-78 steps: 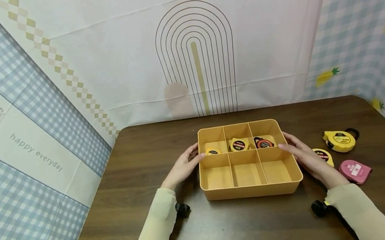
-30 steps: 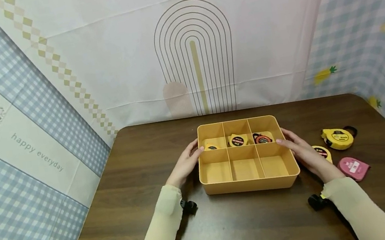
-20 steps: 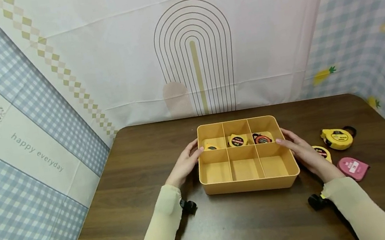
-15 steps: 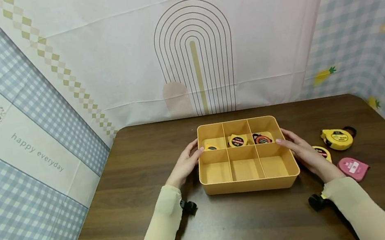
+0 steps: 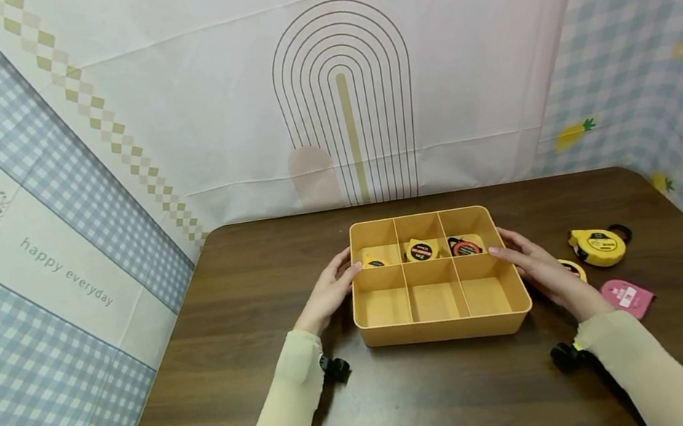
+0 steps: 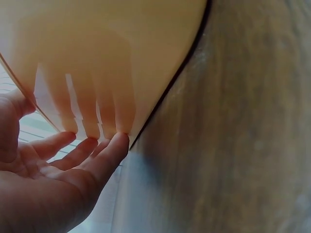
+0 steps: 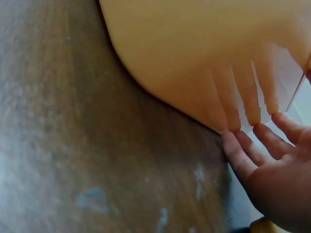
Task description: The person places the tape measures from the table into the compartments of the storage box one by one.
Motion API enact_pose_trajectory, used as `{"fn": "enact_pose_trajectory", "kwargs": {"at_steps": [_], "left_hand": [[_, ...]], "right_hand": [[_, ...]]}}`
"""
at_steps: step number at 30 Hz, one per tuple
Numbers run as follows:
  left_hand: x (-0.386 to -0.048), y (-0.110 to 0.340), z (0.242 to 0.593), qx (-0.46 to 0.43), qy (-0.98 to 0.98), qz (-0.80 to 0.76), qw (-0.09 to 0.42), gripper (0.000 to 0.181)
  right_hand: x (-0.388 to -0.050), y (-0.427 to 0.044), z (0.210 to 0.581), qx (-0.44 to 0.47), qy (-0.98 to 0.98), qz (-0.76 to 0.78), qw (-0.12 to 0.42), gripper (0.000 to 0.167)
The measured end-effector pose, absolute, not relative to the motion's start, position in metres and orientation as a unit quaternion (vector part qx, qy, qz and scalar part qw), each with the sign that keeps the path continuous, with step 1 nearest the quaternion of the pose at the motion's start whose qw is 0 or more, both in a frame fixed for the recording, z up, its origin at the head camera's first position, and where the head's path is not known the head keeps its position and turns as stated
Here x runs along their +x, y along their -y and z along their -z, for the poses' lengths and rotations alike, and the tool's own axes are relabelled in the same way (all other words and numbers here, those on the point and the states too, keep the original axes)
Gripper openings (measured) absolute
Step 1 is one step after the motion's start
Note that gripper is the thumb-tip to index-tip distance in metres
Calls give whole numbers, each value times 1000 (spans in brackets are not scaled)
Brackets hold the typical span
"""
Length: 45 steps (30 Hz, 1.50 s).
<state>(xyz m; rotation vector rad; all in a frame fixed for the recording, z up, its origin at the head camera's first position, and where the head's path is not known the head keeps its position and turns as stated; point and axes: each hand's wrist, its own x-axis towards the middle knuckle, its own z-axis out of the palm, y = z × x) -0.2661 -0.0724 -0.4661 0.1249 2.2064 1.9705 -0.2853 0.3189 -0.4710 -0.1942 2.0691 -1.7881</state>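
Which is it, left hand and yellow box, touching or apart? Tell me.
Touching. The left wrist view shows the left hand with its fingertips meeting the outer wall of the yellow box.

dim wrist views, glare on tabletop [image 5: 385, 413]

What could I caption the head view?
Left hand and right hand hold a divided box with tape measures inside.

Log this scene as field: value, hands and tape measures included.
container: yellow six-compartment organizer box, on wooden table
left hand: thumb over left rim, fingertips on outer wall
right hand: thumb over right rim, fingertips on outer wall
back row: left yellow tape measure (partly hidden), middle yellow tape measure, right orange-ringed tape measure
table right: strapped yellow tape measure, pink tape measure, half-hidden yellow tape measure behind right hand
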Motion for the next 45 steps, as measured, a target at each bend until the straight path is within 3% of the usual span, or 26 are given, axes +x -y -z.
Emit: {"fn": "enact_pose_trajectory", "kwargs": {"at_steps": [13,45], "left_hand": [[-262,74,462,46,-742,-659,115,64],[-266,73,466,57,-779,-623,39,60]], "right_hand": [[-289,-320,464,-63,-783,588,193,84],[-294,-332,440,-74,-832,531,145,86]]}}
